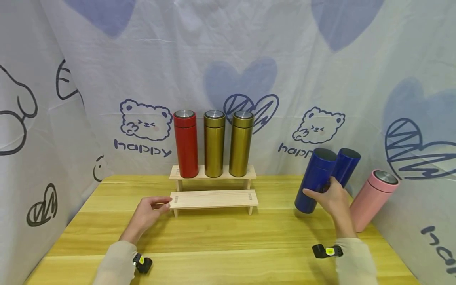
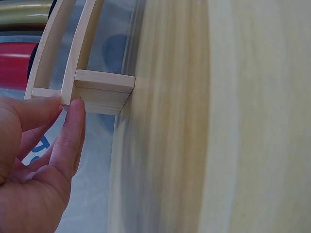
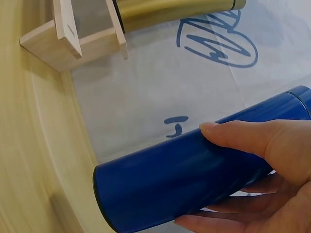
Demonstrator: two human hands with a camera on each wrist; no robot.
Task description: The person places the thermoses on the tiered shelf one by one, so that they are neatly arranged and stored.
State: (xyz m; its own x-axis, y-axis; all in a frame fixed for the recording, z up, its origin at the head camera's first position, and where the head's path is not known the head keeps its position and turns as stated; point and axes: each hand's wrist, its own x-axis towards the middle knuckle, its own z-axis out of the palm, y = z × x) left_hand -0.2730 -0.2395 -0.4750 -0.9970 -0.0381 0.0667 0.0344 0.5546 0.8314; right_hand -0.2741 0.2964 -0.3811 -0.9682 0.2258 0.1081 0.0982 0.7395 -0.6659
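Observation:
My right hand (image 1: 334,199) grips a blue thermos bottle (image 1: 314,182) round its side; it leans a little, its base just above the table. In the right wrist view the thumb lies along the near side of the blue bottle (image 3: 184,170) and the fingers wrap underneath. My left hand (image 1: 149,213) pinches the left end of the lower shelf of a two-step wooden rack (image 1: 213,199) between thumb and fingertips, as the left wrist view of the hand (image 2: 43,150) shows. On the rack's upper step stand a red bottle (image 1: 187,146) and two gold bottles (image 1: 214,146).
A second blue bottle (image 1: 347,164) stands right behind the held one, partly hidden by it. To the right of my right hand is a pink bottle (image 1: 374,198). A printed white curtain (image 1: 199,51) hangs behind and beside the wooden table (image 1: 228,241).

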